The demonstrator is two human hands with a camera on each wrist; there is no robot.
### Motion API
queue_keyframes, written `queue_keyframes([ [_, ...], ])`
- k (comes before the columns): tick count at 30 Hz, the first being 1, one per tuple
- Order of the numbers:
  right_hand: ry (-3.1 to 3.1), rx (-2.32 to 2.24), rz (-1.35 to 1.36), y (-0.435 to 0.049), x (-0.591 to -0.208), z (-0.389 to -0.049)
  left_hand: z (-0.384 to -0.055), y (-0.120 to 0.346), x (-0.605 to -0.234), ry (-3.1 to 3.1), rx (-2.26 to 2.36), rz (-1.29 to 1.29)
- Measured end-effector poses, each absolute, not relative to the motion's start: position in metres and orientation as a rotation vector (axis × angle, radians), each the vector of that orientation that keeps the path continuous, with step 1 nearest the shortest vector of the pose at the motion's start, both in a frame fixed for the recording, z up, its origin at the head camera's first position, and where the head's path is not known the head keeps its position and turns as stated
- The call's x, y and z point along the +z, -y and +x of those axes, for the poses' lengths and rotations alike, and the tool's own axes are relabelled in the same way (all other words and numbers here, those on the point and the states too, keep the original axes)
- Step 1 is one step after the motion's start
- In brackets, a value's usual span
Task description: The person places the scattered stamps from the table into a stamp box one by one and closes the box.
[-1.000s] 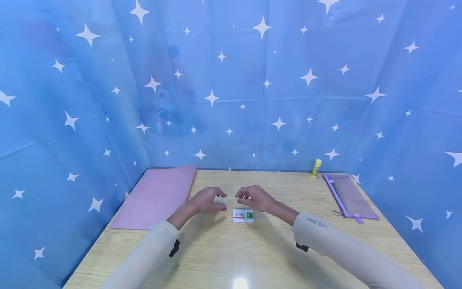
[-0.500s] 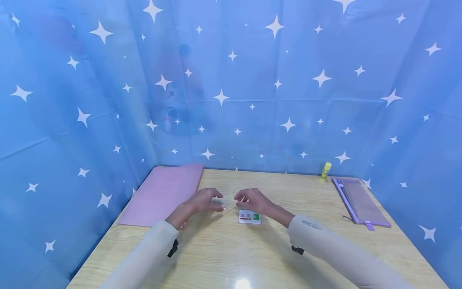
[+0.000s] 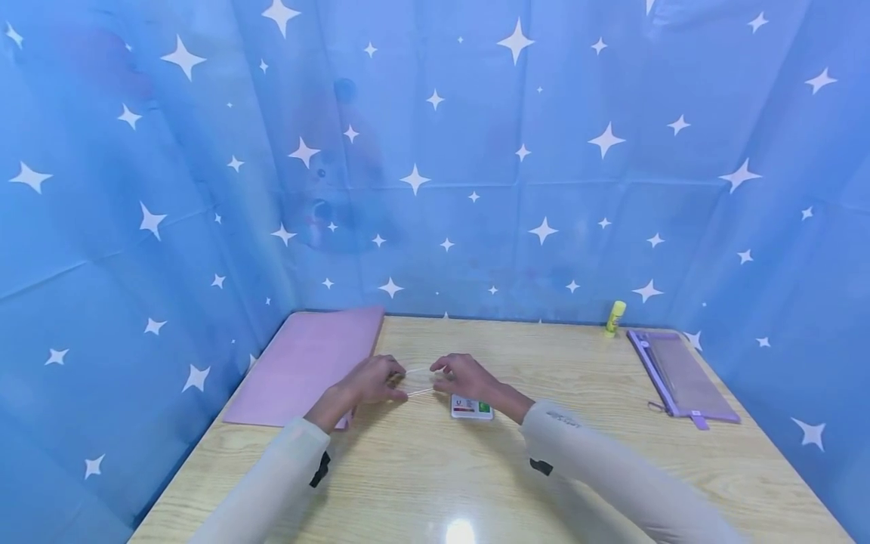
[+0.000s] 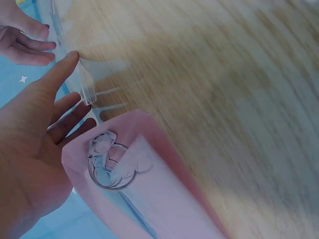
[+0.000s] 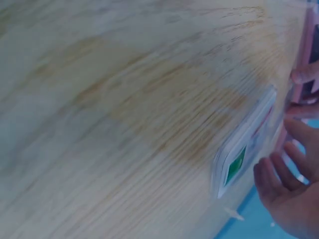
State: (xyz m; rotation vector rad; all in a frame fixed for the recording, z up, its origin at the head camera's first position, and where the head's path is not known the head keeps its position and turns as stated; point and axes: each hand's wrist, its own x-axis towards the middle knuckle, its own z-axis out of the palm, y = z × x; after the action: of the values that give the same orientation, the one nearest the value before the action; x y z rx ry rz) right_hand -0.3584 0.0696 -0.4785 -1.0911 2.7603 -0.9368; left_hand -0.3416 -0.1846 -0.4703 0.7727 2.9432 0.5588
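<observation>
Between my two hands, a little above the table, is a clear, flat plastic piece (image 3: 420, 391), its pale edges catching the light. My left hand (image 3: 372, 380) holds its left end; in the left wrist view the thumb lies on its near edge and the other fingers sit behind. At the right end, my right hand (image 3: 467, 378) grips it between thumb and bent fingers. Under the right hand, a small white flat case (image 3: 471, 409) with a red and green label lies on the table, partly hidden by that hand in the head view.
A pink folder (image 3: 313, 363) lies at the left; its corner shows a metal ring (image 4: 113, 187) in the left wrist view. A yellow glue stick (image 3: 615, 318) stands at the back right beside a purple zip pouch (image 3: 686, 375). A starry blue curtain (image 3: 476, 272) encloses the table.
Both hands have shifted slightly left, and the right hand has closed in on the left. The clear piece now shows between them. The white case stays on the table.
</observation>
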Motion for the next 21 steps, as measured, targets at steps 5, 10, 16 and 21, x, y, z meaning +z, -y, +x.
queue_keyframes([
  [5, -2.745, -0.933, -1.067, -0.063, -0.479, -0.36, -0.342, 0.186, -0.47, -2.919, 0.574, 0.788],
  [10, -2.741, -0.869, -1.019, -0.058, -0.479, -0.362, -0.342, 0.186, -0.471, -2.917, 0.587, 0.803],
  [16, -2.728, -0.834, -0.965, -0.056, -0.482, -0.359, -0.341, 0.187, -0.474, -2.903, 0.617, 0.827],
  [21, -2.717, -0.767, -0.991, -0.056, -0.481, -0.358, -0.34, 0.185, -0.474, -2.896, 0.622, 0.868],
])
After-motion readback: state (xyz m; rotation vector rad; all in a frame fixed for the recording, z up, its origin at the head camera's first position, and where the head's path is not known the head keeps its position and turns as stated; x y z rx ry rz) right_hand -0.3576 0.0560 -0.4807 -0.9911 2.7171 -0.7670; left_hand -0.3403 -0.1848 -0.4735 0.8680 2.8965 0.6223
